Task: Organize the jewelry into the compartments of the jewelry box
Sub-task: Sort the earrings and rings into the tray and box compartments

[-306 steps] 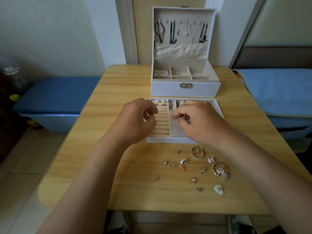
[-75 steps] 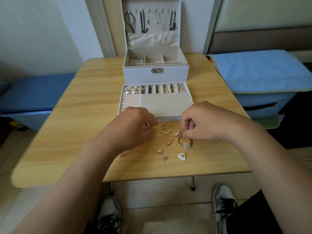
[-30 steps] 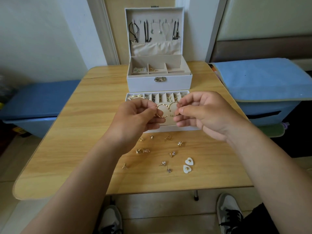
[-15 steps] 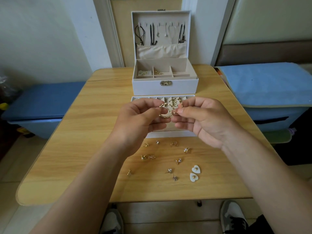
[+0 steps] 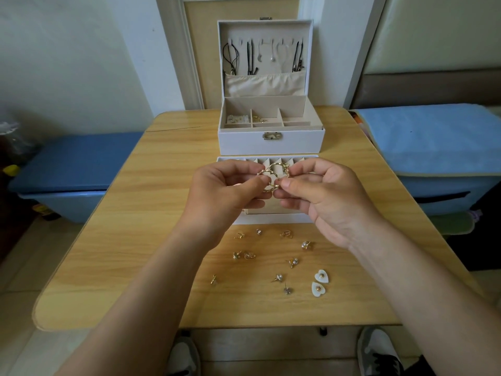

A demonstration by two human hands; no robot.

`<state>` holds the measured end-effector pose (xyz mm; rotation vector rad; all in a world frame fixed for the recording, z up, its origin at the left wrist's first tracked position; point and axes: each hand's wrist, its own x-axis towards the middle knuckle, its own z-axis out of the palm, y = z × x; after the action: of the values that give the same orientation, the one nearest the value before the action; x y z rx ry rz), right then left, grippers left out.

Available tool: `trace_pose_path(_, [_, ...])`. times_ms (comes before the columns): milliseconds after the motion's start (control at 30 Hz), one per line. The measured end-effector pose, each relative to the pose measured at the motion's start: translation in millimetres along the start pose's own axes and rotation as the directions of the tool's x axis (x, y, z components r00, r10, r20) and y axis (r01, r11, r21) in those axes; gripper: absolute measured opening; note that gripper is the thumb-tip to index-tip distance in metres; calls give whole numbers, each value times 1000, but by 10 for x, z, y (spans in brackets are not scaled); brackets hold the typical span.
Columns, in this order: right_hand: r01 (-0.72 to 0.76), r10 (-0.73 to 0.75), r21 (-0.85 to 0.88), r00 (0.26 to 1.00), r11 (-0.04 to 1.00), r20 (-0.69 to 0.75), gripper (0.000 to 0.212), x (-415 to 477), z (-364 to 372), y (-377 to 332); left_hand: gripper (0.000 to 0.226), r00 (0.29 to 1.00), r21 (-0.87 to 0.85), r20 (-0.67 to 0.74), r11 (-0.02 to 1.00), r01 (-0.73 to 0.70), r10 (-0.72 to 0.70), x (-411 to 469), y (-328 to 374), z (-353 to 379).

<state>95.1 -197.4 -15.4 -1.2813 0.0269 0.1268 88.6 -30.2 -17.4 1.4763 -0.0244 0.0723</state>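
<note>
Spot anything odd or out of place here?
Nothing spilled or damaged among the jewelry. About a dozen small earrings lie loose on the table, near side of the tray. A dark line, possibly a crack, crosses the tabletop left of the jewelry box. Left hand and right hand pinch gold hoops.

gold hoops (image 5: 275, 166): raised above tray (image 5: 271, 213) | jewelry box (image 5: 271, 145): lid open | studs (image 5: 292, 262): loose, near tray

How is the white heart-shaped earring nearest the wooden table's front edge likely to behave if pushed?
The white heart-shaped earring lies flat, so it would probably slide rather than roll. It looks small and thin, so it is likely light. Its glossy face suggests it may slip from a pinching grip.
</note>
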Motion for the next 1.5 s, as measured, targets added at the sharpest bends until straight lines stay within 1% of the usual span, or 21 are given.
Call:
trace_pose_path(100, [7,-8,-14,1000,1000,-17,18,4,31,41,14,1000,36,-4,999,-17,17,11,-4,-36])
trace_pose_path(267, [21,-22,-65,1000,998,-21,22,29,80,58,15,1000,51,-2,999,-8,8,27,13,-108])
trace_pose_path(467, [25,-25,-25,1000,999,12,25,90,138,72,13,1000,52,-10,998,-20,20,51,16,-157])
trace_pose_path(733, [-5,5,-12,1000,1000,15,18,176,189,121,15,999,104,-25,994,-27,30,111,13,-232])
trace_pose_path(833, [1,1,-53,1000,999,29,18,221,228,125,13,999,135,-35,990,-35,40,146,15,-285])
trace_pose_path(967, [7,5,-172,998,985,66,21,308,268,113,12,998,192,-41,981,-31,40,215,16,-384])
trace_pose_path(1033, [53,-29,-288,996,956,89,19,380,285,94,12,998,245,-38,969,-40,51,252,8,-440])
trace_pose_path(1100, [114,-73,-414,991,903,115,16,462,319,77,13,997,308,-42,950,-55,71,308,-8,-498])
trace_pose_path(1267, [193,-102,-627,979,755,178,16,720,417,92,13,994,417,-56,906,-67,99,504,-101,-619])
trace_pose_path(1400, [227,-138,-728,974,647,182,22,911,443,173,14,988,484,-59,870,-94,140,671,-190,-673])
trace_pose_path(1500, [235,-159,-749,972,620,173,23,985,427,221,14,987,511,-36,852,-118,159,763,-235,-660])
